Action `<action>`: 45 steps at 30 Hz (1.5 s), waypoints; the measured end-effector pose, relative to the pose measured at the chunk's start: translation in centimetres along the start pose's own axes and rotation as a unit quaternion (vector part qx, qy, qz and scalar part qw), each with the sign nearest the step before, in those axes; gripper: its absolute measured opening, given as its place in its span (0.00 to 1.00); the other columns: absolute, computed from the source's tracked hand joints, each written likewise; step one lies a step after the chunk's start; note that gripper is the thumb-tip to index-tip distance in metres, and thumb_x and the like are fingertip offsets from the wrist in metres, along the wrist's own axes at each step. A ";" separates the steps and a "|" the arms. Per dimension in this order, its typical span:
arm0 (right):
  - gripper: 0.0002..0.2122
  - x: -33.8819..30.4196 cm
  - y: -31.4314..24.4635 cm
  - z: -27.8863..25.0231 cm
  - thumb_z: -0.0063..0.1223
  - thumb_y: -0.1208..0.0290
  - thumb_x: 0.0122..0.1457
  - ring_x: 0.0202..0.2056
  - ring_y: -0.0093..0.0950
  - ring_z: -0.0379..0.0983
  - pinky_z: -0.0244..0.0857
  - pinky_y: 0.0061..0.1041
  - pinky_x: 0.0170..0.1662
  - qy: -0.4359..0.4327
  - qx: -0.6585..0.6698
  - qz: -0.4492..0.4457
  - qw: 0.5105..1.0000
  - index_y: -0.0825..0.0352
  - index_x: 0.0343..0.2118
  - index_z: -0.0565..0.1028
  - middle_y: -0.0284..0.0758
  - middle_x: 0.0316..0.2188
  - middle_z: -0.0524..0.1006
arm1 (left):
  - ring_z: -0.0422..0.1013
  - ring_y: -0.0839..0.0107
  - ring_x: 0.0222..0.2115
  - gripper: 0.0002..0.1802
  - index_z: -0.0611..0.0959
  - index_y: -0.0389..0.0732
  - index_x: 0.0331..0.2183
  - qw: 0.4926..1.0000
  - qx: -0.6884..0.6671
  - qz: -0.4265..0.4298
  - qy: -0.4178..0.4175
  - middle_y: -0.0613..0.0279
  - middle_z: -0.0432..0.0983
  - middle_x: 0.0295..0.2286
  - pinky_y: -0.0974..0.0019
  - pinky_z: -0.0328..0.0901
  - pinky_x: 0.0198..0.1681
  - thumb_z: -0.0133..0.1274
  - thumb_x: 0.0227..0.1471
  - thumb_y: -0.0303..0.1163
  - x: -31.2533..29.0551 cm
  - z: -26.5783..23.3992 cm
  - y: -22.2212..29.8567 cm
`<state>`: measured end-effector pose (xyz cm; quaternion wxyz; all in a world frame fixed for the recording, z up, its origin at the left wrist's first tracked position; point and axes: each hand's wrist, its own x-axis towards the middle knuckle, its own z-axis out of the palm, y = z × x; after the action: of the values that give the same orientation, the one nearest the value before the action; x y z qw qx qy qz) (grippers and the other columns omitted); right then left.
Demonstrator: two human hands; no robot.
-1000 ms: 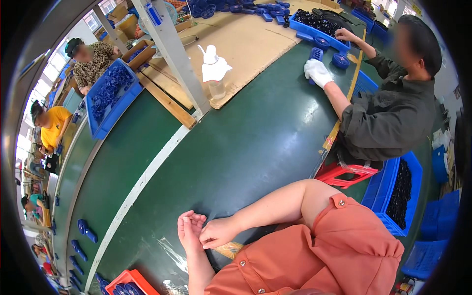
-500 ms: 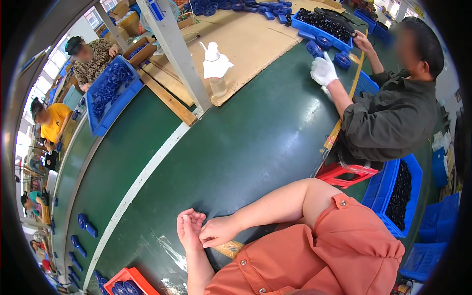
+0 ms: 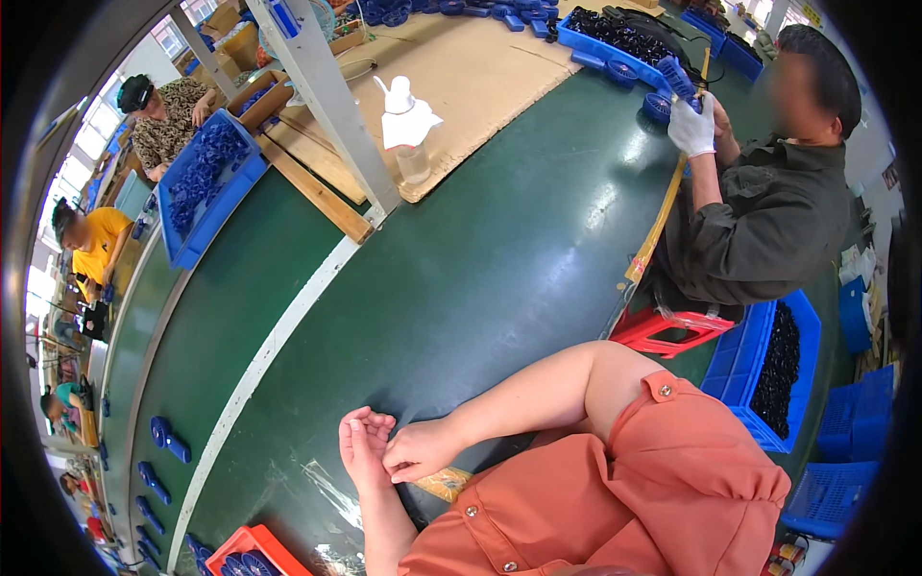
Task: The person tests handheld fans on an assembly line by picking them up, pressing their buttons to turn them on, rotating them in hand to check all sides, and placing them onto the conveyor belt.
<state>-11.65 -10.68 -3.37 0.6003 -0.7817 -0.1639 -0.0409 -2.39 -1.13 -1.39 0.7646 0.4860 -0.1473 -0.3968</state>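
Note:
Both my hands rest together over the near part of the green table [image 3: 480, 278]. My left hand [image 3: 364, 446] is palm up with its fingers loosely bent, and nothing lies in it. Against its wrist leans my right hand [image 3: 421, 451], its fingers curled closed with no object showing. At the far right a co-worker in a dark shirt lifts a blue handheld fan [image 3: 678, 79] with a white-gloved hand [image 3: 693, 127] and a bare one. Another blue fan [image 3: 657, 107] lies beside that hand.
Near my left forearm stands a red bin [image 3: 257, 549] of blue fans. Several fans [image 3: 169, 439] lie beyond the white divider strip [image 3: 259, 363]. A post [image 3: 331, 106], a cloth-wrapped bottle [image 3: 411, 144] and blue crates [image 3: 206, 187] stand farther off. A red stool [image 3: 667, 331] is at right.
The co-worker's gloved hand has drawn back to the right, and the fan is now raised between both their hands. My own hands stay joined as before; the view has shifted slightly.

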 end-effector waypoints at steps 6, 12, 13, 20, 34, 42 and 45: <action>0.07 0.1 -0.1 0.0 0.49 0.69 0.53 0.24 0.35 0.71 0.63 0.33 0.27 0.002 -0.003 -0.006 1.000 0.67 0.24 0.71 0.37 0.21 0.73 | 0.70 0.66 0.29 0.12 0.73 0.34 0.37 1.000 -0.004 0.000 -0.005 0.57 0.71 0.26 0.63 0.68 0.38 0.41 0.58 0.34 0.0 -0.1 0.0; 0.07 0.0 0.1 0.1 0.49 0.69 0.53 0.24 0.35 0.70 0.63 0.33 0.27 0.006 -0.001 -0.008 1.000 0.67 0.23 0.71 0.37 0.21 0.73 | 0.70 0.67 0.29 0.12 0.73 0.34 0.37 1.000 -0.004 -0.002 -0.004 0.58 0.71 0.26 0.63 0.68 0.38 0.42 0.58 0.33 0.0 0.0 0.0; 0.07 0.0 0.0 0.1 0.49 0.69 0.53 0.24 0.35 0.70 0.63 0.33 0.27 0.006 -0.001 -0.008 1.000 0.67 0.23 0.71 0.37 0.21 0.73 | 0.70 0.67 0.29 0.12 0.73 0.34 0.37 1.000 -0.004 -0.002 -0.002 0.58 0.71 0.26 0.63 0.68 0.38 0.42 0.58 0.33 0.0 0.0 0.0; 0.07 -0.1 -0.1 0.0 0.50 0.69 0.53 0.24 0.35 0.71 0.63 0.33 0.27 0.006 -0.005 -0.008 1.000 0.67 0.24 0.71 0.37 0.21 0.73 | 0.70 0.67 0.29 0.12 0.72 0.34 0.37 1.000 -0.012 -0.001 -0.008 0.58 0.71 0.27 0.64 0.68 0.38 0.42 0.58 0.33 0.0 0.0 0.0; 0.08 -0.1 -0.3 0.0 0.49 0.67 0.54 0.23 0.34 0.71 0.63 0.32 0.27 0.009 -0.013 -0.014 1.000 0.67 0.23 0.71 0.36 0.20 0.73 | 0.70 0.67 0.29 0.12 0.72 0.35 0.38 1.000 0.001 0.005 -0.004 0.57 0.71 0.26 0.64 0.68 0.37 0.41 0.58 0.33 -0.2 0.1 0.0; 0.09 -0.1 -0.3 -0.1 0.49 0.67 0.54 0.23 0.34 0.71 0.63 0.32 0.27 0.012 -0.015 -0.019 1.000 0.67 0.23 0.71 0.36 0.20 0.73 | 0.70 0.67 0.29 0.12 0.73 0.35 0.37 1.000 0.000 0.008 -0.006 0.58 0.71 0.26 0.64 0.68 0.37 0.41 0.58 0.34 -0.1 0.0 -0.1; 0.09 -0.1 -0.3 -0.1 0.49 0.67 0.54 0.23 0.34 0.71 0.63 0.32 0.27 0.010 -0.024 -0.019 0.999 0.67 0.23 0.71 0.37 0.21 0.73 | 0.70 0.67 0.29 0.12 0.73 0.35 0.37 1.000 0.000 0.006 -0.005 0.58 0.71 0.26 0.64 0.68 0.38 0.42 0.58 0.34 0.0 0.0 -0.2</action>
<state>-11.79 -10.71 -3.13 0.5817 -0.7924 -0.1719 -0.0643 -2.46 -1.12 -1.55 0.7666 0.4827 -0.1539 -0.3944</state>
